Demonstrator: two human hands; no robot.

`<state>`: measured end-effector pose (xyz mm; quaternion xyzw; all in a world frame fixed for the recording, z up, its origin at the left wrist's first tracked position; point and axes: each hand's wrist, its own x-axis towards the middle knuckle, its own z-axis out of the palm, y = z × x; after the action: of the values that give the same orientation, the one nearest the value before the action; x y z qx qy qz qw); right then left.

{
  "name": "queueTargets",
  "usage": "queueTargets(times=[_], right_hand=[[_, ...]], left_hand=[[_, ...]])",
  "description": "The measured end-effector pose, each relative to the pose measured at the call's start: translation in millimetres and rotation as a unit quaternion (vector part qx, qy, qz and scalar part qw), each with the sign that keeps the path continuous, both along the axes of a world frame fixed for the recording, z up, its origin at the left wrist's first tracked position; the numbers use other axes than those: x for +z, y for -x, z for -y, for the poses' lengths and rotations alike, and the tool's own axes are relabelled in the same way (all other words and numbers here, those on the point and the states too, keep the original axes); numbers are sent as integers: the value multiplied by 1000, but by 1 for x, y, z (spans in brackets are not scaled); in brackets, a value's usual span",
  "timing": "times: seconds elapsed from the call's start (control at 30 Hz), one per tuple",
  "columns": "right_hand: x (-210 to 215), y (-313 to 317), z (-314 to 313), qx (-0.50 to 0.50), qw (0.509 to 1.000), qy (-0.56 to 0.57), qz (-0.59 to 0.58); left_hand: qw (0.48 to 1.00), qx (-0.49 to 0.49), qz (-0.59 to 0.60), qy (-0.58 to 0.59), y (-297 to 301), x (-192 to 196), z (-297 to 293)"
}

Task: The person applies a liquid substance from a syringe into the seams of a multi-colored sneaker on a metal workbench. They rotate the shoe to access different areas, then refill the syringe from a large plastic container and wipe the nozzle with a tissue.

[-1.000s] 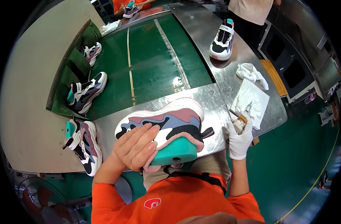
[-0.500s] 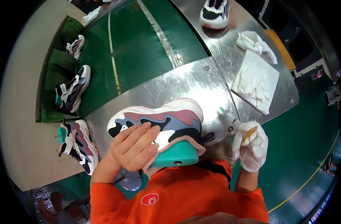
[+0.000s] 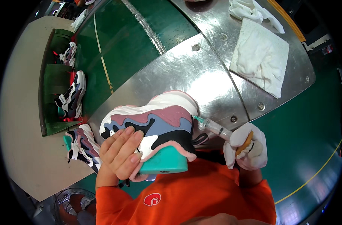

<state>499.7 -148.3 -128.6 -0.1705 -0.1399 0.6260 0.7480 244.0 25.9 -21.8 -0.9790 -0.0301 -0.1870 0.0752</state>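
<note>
My bare left hand is closed over the upper of a sneaker. The shoe lies on its side, white sole facing away from me, with black, blue and mauve panels. A turquoise shoe last fills its opening. In a white glove, my right hand grips a clear syringe. Its green tip meets or nearly meets the sole edge at the heel; I cannot tell which. A flat tan piece also shows between the gloved fingers.
A white pad with a crumpled cloth lies on the metal table. Beyond is a green conveyor belt. More sneakers stand at the left, one in a green rack. A fan stands lower left.
My right hand has turned, and the syringe now points left with its tip at the heel. The shoe appears slightly further left in view. My left hand keeps its hold.
</note>
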Motion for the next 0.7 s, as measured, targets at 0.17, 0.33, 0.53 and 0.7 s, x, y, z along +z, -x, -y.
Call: queueTargets(times=[0.17,0.33,0.53,0.7], right_hand=[[-10,-1,-4,15,998,-58,6],[-9,-7,1,29,995,-51,86],[-13,-4,2,34,995,-58,74],[-9,1,4,6,997,-34,74]], left_hand=[[1000,6,-8,8,-1,4,2],[1000,13,6,14,-1,0,3],[999,30,-22,7,2,3,5],[1000,23,14,16,0,-2,5]])
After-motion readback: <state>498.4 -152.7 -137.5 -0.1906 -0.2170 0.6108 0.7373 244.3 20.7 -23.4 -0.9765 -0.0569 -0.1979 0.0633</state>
